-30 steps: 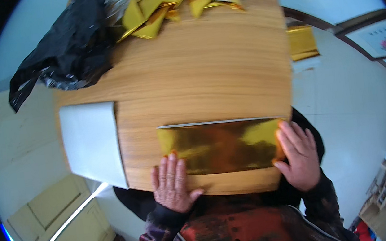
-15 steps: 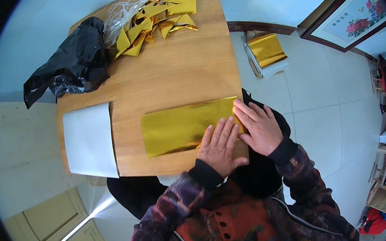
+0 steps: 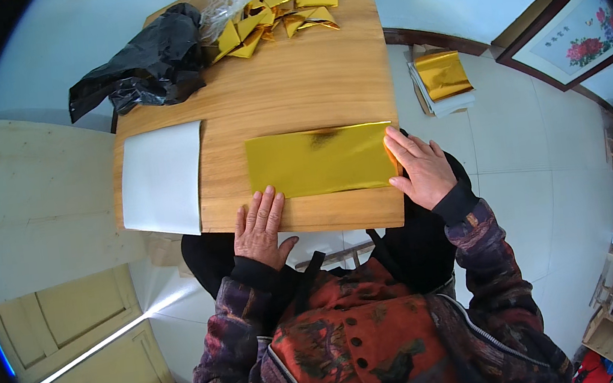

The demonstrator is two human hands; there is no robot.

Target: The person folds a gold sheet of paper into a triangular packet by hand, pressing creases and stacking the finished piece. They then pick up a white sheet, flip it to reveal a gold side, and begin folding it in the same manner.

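A long strip of folded gold foil paper lies flat on the wooden table, close to its near right corner. My left hand rests with fingers stretched out at the paper's near left corner. At the paper's right end lies my right hand, its fingers extended over that edge and its thumb near the near corner. Neither hand grasps anything. To the left is a white sheet or stack of sheets, slightly curved at its edge.
At the table's far side lie folded gold paper pieces, clear plastic strips and a black plastic bag. More gold paper sits on a stack on the floor to the right. A framed flower picture leans by the wall.
My left hand has slid left along the paper to its near left corner. My right hand stays at the right end. The whole view has shifted, with the table appearing higher.
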